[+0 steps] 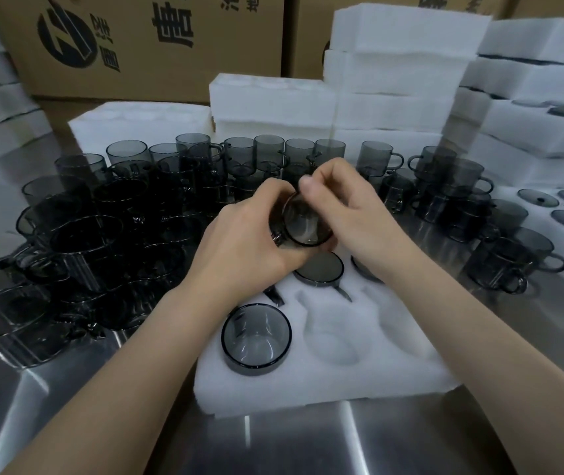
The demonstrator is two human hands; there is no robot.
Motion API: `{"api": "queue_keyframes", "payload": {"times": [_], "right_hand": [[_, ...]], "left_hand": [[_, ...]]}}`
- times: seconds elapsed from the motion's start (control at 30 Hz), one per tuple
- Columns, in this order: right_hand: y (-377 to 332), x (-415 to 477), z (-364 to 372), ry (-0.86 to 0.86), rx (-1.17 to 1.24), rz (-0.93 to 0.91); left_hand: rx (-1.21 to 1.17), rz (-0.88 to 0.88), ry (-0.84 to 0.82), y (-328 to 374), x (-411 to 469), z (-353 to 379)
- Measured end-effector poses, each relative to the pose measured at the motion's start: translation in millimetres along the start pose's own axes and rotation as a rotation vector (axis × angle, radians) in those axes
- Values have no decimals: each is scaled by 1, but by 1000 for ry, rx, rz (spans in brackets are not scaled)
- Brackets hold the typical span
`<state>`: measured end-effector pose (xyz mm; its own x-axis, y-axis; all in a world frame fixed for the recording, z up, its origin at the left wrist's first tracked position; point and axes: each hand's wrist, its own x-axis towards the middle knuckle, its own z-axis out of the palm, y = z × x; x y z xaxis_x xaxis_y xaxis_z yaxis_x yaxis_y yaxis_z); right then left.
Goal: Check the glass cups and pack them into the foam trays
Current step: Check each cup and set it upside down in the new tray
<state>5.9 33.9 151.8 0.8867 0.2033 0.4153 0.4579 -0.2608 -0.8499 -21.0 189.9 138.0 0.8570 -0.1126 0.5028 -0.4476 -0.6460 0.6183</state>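
Glass cup (302, 225): gripped between my left hand (249, 241) and right hand (338, 207). I should rotate it slowly, checking for chips, before seating it in the foam tray (397, 365).

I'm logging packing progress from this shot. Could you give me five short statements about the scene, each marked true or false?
1. The left hand and the right hand together hold one smoky grey glass cup above the white foam tray. True.
2. Every pocket of that tray is filled. False: the near middle pocket is empty.
3. A packed grey cup sits in the tray's near left pocket. True.
4. The loose grey cups stand on wood. False: the loose grey cups stand on a shiny steel table.
5. Brown printed cardboard boxes stand at the back. True.
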Motion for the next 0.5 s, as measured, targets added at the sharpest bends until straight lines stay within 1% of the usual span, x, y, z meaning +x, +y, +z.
{"api": "queue_keyframes", "payload": {"times": [0.13,0.2,0.27,0.33,0.4,0.47,0.5], "right_hand": [[-5,3,-6,25,181,114],[-4,5,-8,-57,228,163],[-2,5,-7,-192,301,210],[-3,5,-8,-278,444,235],[-1,5,-13,-361,581,232],[2,6,-17,-410,624,202],[3,6,-18,-397,626,179]], "left_hand": [[-71,17,17,-3,1,0],[-143,39,39,-4,1,-2],[-197,45,37,-3,0,-3],[-251,37,35,-3,0,-4],[-326,29,40,-6,0,-4],[-379,28,38,-10,1,-2],[-394,28,40,-12,2,-1]]}}
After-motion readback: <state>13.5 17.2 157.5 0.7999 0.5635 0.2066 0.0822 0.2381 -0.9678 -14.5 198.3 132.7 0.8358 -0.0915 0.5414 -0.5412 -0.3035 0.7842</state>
